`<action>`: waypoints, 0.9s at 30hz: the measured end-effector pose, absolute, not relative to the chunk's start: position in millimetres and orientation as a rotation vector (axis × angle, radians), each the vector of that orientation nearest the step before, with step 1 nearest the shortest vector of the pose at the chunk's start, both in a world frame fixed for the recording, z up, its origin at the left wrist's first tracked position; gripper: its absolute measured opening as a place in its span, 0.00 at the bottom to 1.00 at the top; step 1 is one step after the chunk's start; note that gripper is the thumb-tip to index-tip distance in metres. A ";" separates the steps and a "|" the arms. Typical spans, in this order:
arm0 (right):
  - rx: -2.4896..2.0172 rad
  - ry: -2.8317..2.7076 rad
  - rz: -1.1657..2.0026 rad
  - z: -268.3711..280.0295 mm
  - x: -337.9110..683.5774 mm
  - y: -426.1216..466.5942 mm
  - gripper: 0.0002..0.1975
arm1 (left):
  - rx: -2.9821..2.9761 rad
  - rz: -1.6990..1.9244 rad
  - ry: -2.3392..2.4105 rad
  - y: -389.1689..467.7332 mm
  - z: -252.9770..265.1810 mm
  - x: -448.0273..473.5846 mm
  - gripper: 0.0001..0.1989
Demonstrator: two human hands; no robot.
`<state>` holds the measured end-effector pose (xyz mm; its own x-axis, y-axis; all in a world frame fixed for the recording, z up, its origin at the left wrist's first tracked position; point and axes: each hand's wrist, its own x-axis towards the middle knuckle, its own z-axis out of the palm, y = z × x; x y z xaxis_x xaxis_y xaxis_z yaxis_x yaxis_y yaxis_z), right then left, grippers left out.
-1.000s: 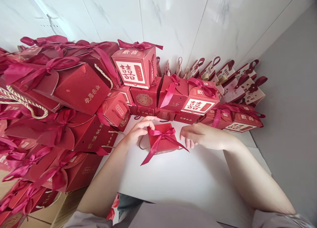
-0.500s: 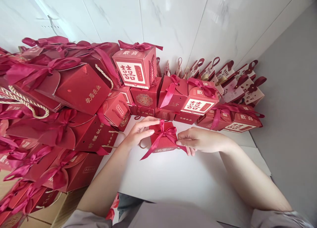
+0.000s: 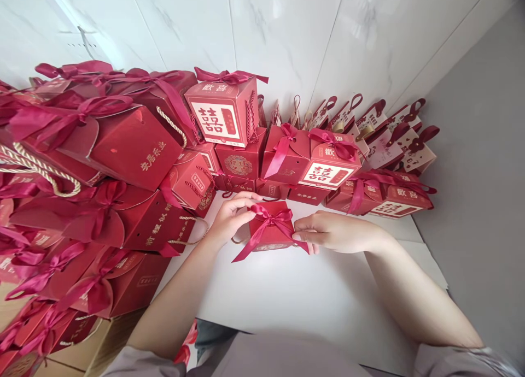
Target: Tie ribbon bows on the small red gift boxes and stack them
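Observation:
A small red gift box (image 3: 272, 240) sits on the white tabletop between my hands, with a crimson ribbon bow (image 3: 271, 219) tied on its top. The thumb and fingers of my left hand (image 3: 234, 217) close at the bow's left loop, at the box's upper left. My right hand (image 3: 324, 232) is at the box's right side, its thumb and forefinger pinching the right ribbon tail. The left tail hangs over the front of the box, its end past the edge. A bit of cord handle shows at the box's left, under my left hand.
Red boxes with bows (image 3: 135, 142) are piled high on the left. A row of similar boxes (image 3: 311, 158) lines the back, beside several looped-handle paper packages (image 3: 394, 131). Behind stands a marbled wall (image 3: 283, 43); a grey panel (image 3: 479, 175) closes the right side.
The bow's left loop stood upright near the box's middle; now it is drawn out to the left in my left fingers. My right hand has hardly moved.

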<state>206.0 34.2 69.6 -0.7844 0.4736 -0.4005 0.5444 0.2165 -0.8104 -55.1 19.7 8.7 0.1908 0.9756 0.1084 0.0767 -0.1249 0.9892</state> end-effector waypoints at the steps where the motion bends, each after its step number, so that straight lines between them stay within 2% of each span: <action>1: 1.000 2.404 -1.638 69.5 206.4 34.4 0.18 | 1.396 1.096 1.064 19.9 8.4 -56.1 0.04; 10: 0.992 2.446 -1.546 73.4 210.1 37.3 0.18 | 1.076 0.926 0.765 20.3 19.4 -59.6 0.07; 15: 0.940 2.567 -1.420 74.9 213.5 40.2 0.17 | 1.260 0.776 0.974 16.9 31.0 -60.9 0.14; 19: 0.778 2.686 -1.361 76.3 216.0 41.8 0.12 | 1.397 0.681 1.034 15.2 35.4 -61.7 0.18; 27: 0.709 2.737 -1.236 75.0 218.9 41.7 0.11 | 1.667 0.649 1.069 15.0 34.3 -61.5 0.18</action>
